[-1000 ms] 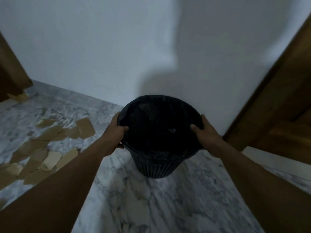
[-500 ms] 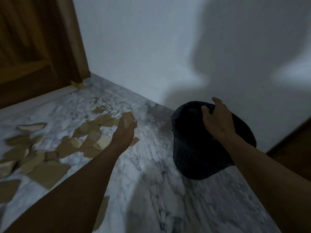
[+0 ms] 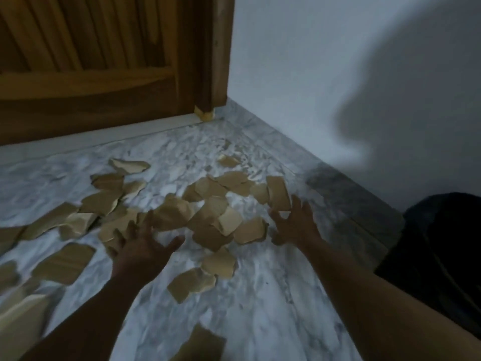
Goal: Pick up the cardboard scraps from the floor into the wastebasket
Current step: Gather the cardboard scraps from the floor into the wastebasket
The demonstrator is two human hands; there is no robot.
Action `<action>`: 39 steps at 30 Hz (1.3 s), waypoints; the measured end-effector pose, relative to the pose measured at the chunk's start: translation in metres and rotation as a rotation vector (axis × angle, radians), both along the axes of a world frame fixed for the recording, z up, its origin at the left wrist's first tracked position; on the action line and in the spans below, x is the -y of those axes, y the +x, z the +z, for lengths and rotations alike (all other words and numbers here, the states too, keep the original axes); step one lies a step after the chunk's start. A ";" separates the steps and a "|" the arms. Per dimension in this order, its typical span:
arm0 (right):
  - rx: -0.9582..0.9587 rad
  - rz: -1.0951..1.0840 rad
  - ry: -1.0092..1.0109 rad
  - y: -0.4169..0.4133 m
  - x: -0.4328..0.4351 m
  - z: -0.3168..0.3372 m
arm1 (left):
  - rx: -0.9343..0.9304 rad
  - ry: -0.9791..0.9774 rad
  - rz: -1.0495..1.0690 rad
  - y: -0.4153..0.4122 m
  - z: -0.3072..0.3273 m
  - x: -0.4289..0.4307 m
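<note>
Several tan cardboard scraps (image 3: 208,220) lie scattered over the marble floor (image 3: 260,295), thickest in the middle of the view. My left hand (image 3: 141,243) hovers over the left side of the pile with fingers spread and holds nothing. My right hand (image 3: 295,221) reaches with spread fingers toward the right side of the pile, its fingertips near an upright scrap (image 3: 278,194). The black wastebasket (image 3: 440,256) stands at the right edge, partly cut off, to the right of my right forearm.
A brown wooden door (image 3: 91,61) and its frame (image 3: 218,53) close off the far left. A white wall (image 3: 338,74) with a grey skirting runs along the right. More scraps (image 3: 62,264) lie at the left and near edges.
The view has swung left from the wastebasket to the scrap pile. My right hand has let go of the basket rim, and both hands now reach open over the scraps.
</note>
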State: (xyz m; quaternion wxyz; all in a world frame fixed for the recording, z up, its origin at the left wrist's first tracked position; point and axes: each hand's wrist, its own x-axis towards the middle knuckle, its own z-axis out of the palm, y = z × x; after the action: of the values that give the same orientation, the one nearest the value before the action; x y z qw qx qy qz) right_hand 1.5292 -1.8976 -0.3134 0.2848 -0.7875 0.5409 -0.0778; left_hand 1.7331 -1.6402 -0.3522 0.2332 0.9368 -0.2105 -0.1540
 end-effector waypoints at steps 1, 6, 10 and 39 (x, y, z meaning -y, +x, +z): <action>-0.049 -0.028 0.025 0.008 0.018 -0.016 | 0.034 0.018 0.015 0.010 -0.017 0.008; -0.138 -0.025 -0.061 0.067 0.095 -0.055 | 0.078 0.051 0.040 0.035 -0.085 0.056; -0.167 0.158 0.009 0.128 0.122 -0.074 | 0.251 0.184 -0.023 0.033 -0.097 0.070; -0.177 0.740 0.143 0.187 -0.029 -0.096 | 0.156 0.008 0.296 0.032 -0.074 0.017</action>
State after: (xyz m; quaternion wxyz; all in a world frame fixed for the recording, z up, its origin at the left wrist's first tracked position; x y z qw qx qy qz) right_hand 1.7159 -1.8690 -0.4094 0.2999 -0.9113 0.2468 0.1365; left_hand 1.7649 -1.6572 -0.4262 0.2324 0.9676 -0.0873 -0.0455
